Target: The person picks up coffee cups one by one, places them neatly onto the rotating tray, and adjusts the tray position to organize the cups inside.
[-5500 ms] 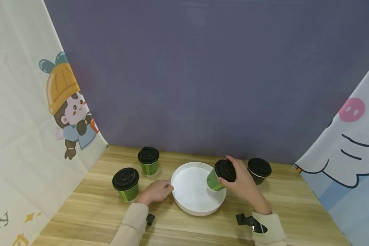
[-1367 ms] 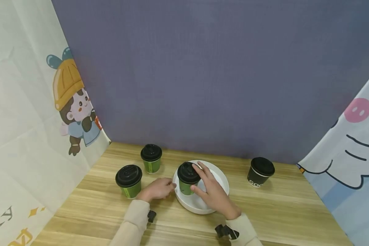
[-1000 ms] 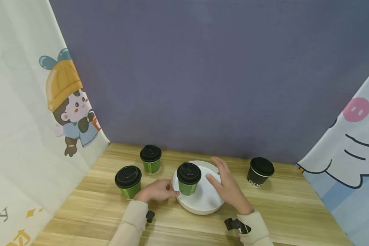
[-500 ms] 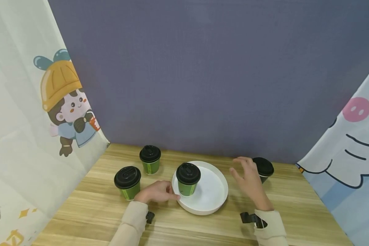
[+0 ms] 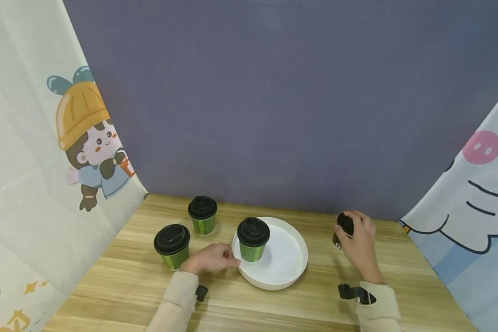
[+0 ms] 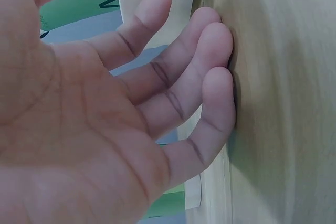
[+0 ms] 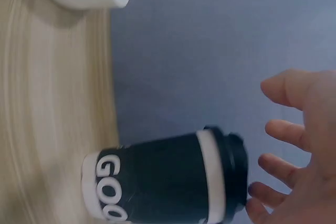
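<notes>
My right hand (image 5: 358,242) is at the black paper cup (image 5: 337,242) at the back right, partly covering it in the head view. In the right wrist view, the fingers are spread near the dark lid (image 7: 233,177), not wrapped round the cup. My left hand (image 5: 211,258) lies beside the white round tray (image 5: 274,285), its thumb at the rim. In the left wrist view its loosely bent fingers (image 6: 218,98) rest on the tabletop. A green paper cup (image 5: 252,251) with a black lid stands upright in the tray's left part.
Two more green cups with black lids stand left of the tray, one nearer cup (image 5: 175,258) by my left wrist and one farther back cup (image 5: 203,225). A dark cloth wall (image 5: 265,115) closes off the back of the wooden table (image 5: 282,313).
Earlier my right hand held the green cup over the tray; it set it down in the left part and let go. It then moved right to the black cup. My left hand stayed at the tray.
</notes>
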Demonstrator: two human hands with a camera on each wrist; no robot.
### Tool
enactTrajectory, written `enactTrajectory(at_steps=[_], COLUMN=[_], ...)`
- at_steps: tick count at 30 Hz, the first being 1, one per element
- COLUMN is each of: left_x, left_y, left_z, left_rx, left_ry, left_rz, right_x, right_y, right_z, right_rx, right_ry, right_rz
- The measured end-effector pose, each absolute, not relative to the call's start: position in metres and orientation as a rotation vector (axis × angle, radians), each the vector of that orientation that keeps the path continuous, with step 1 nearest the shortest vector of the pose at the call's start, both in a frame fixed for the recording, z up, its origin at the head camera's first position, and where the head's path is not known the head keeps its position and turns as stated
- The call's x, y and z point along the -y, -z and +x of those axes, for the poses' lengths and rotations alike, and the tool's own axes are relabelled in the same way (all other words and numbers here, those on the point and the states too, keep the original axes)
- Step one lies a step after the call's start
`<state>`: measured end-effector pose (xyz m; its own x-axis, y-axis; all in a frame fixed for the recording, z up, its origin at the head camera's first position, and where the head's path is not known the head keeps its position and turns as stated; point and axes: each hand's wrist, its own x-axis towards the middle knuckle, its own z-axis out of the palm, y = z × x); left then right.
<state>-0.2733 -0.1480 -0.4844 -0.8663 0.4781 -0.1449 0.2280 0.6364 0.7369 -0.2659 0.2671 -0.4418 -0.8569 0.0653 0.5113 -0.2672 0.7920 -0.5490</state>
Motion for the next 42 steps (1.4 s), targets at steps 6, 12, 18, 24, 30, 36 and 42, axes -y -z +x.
enactTrajectory(at_steps=[6, 12, 18, 24, 30, 36, 42], left_x=[0.149, 0.149, 0.149, 0.146, 0.139, 0.136, 0.132], left_y=[0.485, 0.486, 0.487, 0.488, 0.49, 0.49, 0.495], left_z=[-0.275, -0.275, -0.276, -0.276, -0.276, -0.275, -0.276], left_rx=[-2.532, -2.516, -2.524, -2.545, -2.592, -2.651, -2.698], left_ry=[-1.095, -1.12, -1.142, -1.175, -1.191, -1.194, -1.205], left_rz=[0.597, 0.597, 0.58, 0.557, 0.485, 0.39, 0.29], right_x=[-0.281, -0.288, -0.29, -0.291, -0.293, -0.294, -0.296], right_y=[0.451, 0.457, 0.461, 0.463, 0.463, 0.462, 0.463], right_z=[-0.268, -0.268, -0.27, -0.269, -0.268, -0.267, -0.269], right_rx=[2.504, 2.61, 2.65, 2.66, 2.653, 2.606, 2.547], right_ry=[-0.824, -0.79, -0.81, -0.861, -0.866, -0.863, -0.871], right_rz=[0.06, 0.018, -0.004, -0.007, -0.029, -0.026, -0.038])
